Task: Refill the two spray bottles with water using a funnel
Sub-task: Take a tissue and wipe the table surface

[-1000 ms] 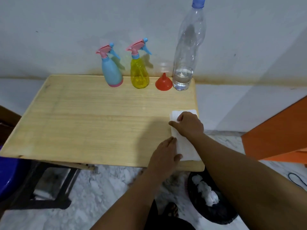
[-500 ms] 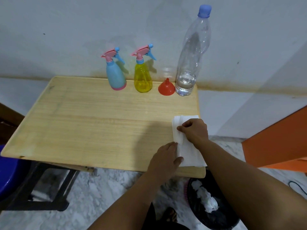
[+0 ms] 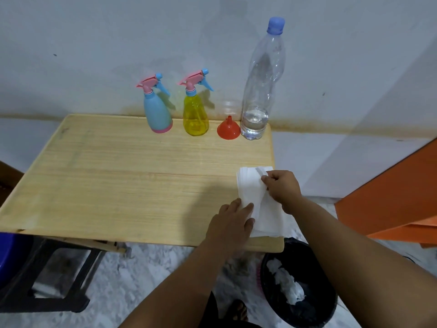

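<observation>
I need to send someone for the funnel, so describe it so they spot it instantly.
Look along the far edge of the wooden table, by the wall. Between the yellow spray bottle and the tall clear water bottle sits the funnel: small, red-orange, wide mouth down, the shortest thing there.

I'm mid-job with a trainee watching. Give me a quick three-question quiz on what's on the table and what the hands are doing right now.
1. True or false: the orange funnel stands between the yellow spray bottle and the water bottle.
2. Which hand pinches a sheet up from the tissue stack? A) left hand B) right hand C) neither
3. Fill in: both spray bottles, including the blue spray bottle, have their spray heads ____ (on/off).

Key: 1 true; 2 B, while the left hand presses flat on the stack; 3 on.
</observation>
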